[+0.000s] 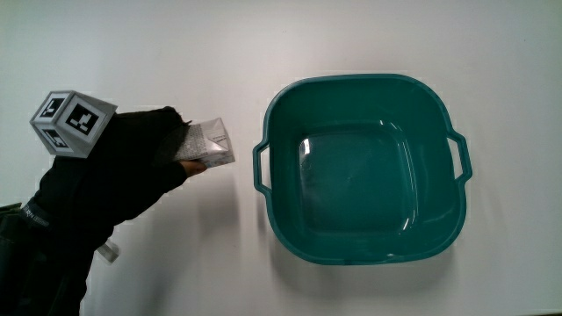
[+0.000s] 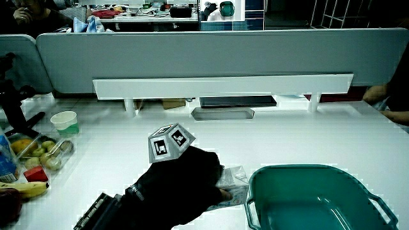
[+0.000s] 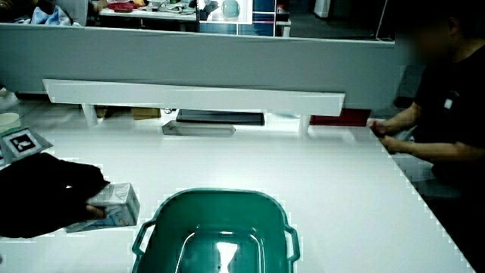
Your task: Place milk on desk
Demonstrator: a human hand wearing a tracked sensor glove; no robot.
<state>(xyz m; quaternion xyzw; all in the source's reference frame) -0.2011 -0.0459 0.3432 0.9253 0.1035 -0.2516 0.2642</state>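
Observation:
The milk is a small grey-and-white carton (image 1: 209, 144), lying beside the handle of the teal basin (image 1: 290, 237). In both side views the carton (image 2: 231, 181) (image 3: 115, 205) rests low, at or on the white tabletop, next to the basin (image 2: 255, 191) (image 3: 155, 220). The black-gloved hand (image 1: 140, 162) covers one end of the carton, fingers curled around it. Its patterned cube (image 1: 72, 121) sits on the back of the hand (image 2: 185, 182) (image 3: 53, 193).
The basin holds nothing. In a side view, a container of fruit (image 2: 38, 153), a banana (image 2: 25, 188) and a paper cup (image 2: 64, 121) stand at the table's edge. A white shelf (image 2: 223, 86) and a grey tray (image 2: 222, 114) lie near the partition.

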